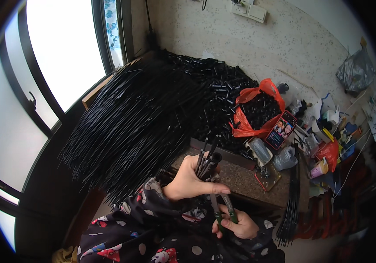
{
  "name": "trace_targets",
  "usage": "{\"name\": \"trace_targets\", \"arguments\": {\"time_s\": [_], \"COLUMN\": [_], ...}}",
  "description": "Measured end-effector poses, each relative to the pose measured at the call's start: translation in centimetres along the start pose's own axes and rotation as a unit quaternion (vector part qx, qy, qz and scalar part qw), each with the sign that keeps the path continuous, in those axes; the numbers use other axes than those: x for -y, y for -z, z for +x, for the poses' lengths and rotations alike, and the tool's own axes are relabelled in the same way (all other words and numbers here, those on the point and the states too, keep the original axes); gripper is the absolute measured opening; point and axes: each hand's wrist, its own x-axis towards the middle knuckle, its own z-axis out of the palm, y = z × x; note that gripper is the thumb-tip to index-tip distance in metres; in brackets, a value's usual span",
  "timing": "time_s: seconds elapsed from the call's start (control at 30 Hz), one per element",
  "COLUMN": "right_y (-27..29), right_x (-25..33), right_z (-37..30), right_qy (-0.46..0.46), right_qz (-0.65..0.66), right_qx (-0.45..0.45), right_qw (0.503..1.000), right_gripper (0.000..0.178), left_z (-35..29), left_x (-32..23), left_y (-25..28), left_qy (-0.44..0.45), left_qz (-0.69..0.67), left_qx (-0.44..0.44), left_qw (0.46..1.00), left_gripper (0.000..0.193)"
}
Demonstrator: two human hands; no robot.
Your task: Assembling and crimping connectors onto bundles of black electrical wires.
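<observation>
My left hand (192, 179) is closed around a small bunch of thin black rods (205, 165), their ends pointing up and away from me. One rod ends in a wider, round dark cap or socket. Below it, my right hand (240, 225) grips a green-and-grey hand tool (225, 210) that looks like pliers. Its two grey arms reach up to just under my left thumb; whether they touch anything there is hidden. Farther left lies a huge heap of long thin black rods (122, 122). Behind the hands, short black tubular pieces (223, 83) are piled against the wall.
An open red plastic bag (247, 127) holds more black pieces. A phone (281, 130) leans beside it, near a clear case (267, 176) on the speckled tabletop (240, 179). Clutter with a cup (319, 168) fills the right. Another rod bundle (291, 210) hangs over the table edge.
</observation>
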Motion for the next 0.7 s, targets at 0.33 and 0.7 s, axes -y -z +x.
{"name": "trace_targets", "arguments": {"time_s": [0.33,0.7], "right_y": [0.7,21.5], "right_x": [-5.2,-2.2], "right_z": [1.9,-0.5], "right_qy": [0.059,0.114], "right_qz": [-0.027,-0.590], "right_qx": [-0.189,-0.568], "right_qw": [0.980,0.562], "right_gripper": [0.006,0.030], "left_z": [0.8,0.8], "left_x": [3.1,5.7], "left_y": [-4.3,-3.6], "left_qy": [0.110,0.092], "left_qz": [-0.079,-0.027], "left_qx": [-0.083,0.040], "left_qw": [0.987,0.995], "left_gripper": [0.038,0.055]}}
